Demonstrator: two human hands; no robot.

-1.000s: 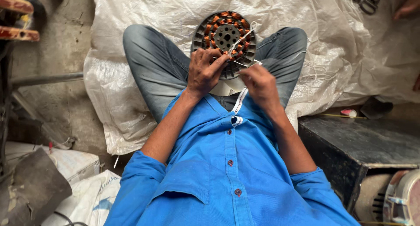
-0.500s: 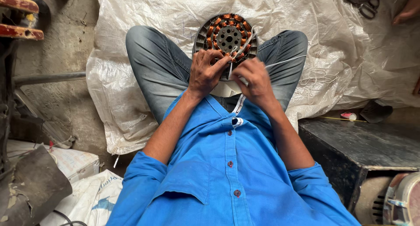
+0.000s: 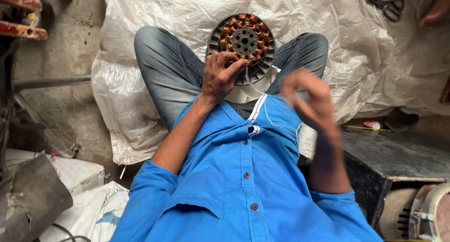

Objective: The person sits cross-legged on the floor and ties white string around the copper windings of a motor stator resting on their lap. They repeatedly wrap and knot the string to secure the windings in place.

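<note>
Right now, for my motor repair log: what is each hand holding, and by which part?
Left hand grips the round stator at its lower rim. Right hand is blurred; cannot tell.

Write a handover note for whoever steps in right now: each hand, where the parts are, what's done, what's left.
Left hand: fingers grip the lower rim of the round stator, propped between the knees.
Right hand: lifted off the stator, motion-blurred; whether it holds anything cannot be told.
Stator: copper coils sit around the inner ring; outer slots look bare.
Scissors lie on the white sack, far right.
Left: outer slots, judging by their look.
</note>
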